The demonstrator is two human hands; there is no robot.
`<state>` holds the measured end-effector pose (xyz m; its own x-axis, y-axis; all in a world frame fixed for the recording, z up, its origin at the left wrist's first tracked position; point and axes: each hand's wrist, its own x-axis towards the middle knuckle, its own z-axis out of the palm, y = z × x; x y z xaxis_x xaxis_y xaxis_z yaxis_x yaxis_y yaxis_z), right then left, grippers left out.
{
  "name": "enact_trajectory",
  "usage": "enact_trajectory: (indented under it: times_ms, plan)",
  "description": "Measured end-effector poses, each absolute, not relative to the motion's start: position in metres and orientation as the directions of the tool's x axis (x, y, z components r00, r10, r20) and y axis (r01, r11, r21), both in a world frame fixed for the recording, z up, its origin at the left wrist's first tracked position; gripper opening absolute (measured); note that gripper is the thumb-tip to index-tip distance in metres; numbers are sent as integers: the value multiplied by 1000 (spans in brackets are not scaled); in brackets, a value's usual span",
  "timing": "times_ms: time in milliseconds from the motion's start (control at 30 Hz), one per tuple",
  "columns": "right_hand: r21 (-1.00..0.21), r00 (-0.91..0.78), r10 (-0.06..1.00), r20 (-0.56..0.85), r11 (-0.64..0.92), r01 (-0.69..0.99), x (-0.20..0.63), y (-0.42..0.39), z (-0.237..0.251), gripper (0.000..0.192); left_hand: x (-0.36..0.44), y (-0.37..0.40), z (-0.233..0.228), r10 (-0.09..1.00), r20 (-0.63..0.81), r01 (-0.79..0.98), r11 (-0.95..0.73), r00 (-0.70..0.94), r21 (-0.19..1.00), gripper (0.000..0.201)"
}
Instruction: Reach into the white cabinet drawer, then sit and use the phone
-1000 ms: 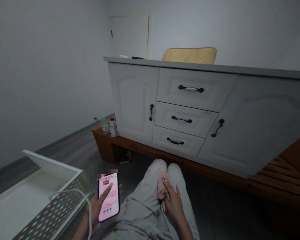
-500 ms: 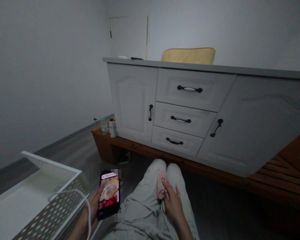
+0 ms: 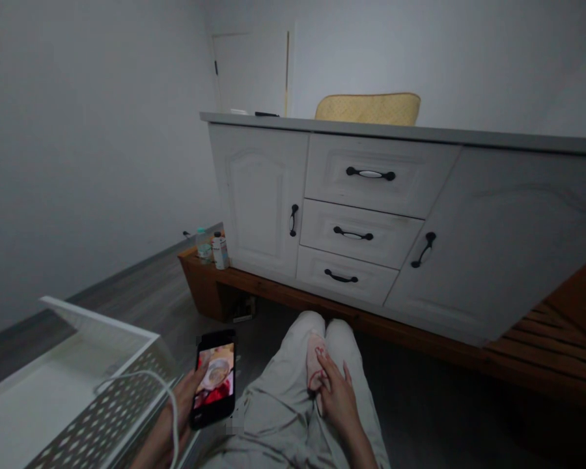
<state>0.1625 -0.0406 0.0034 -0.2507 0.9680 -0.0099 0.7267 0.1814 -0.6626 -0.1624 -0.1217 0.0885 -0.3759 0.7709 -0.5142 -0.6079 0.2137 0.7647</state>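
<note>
My left hand (image 3: 178, 410) holds a dark phone (image 3: 213, 378) upright at the lower left, thumb on its screen, which shows a picture of food. A white cable (image 3: 141, 376) loops from the hand over the white perforated tray. My right hand (image 3: 334, 394) rests on my lap, fingers laid on a small pink cloth item (image 3: 314, 365) between my thighs in light grey trousers (image 3: 283, 397).
A white perforated metal tray (image 3: 78, 417) stands at the lower left. Ahead is a white cabinet (image 3: 356, 215) with black handles on a wooden platform (image 3: 542, 352). Two small bottles (image 3: 213, 247) stand on the platform's left end. A yellow cushion (image 3: 368, 109) lies on the cabinet top.
The phone screen changed from a bright pink page to a darker food picture. My left thumb shifted on the screen. The right hand stayed put.
</note>
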Motion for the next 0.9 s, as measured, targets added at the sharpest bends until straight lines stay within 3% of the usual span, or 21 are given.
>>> enact_trajectory:
  times_ms: [200, 333, 767, 900]
  plan:
    - [-659, -251, 968, 1, 189, 728, 163, -41, 2, 57, -159, -123, 84, 807, -347, -303, 219, -478, 927, 72]
    - [-651, -258, 966, 1, 196, 733, 162, -42, 6, 59, -163, -125, 73, 849, -287, -188, 225, -444, 956, 81]
    - [-659, -255, 967, 0, 192, 727, 162, -41, 3, 59, -149, -131, 88, 897, -259, -333, 136, -359, 933, 103]
    - [-667, -256, 967, 8, 196, 719, 162, -41, 2, 58, -150, -131, 88, 892, -287, -370, 150, -350, 917, 96]
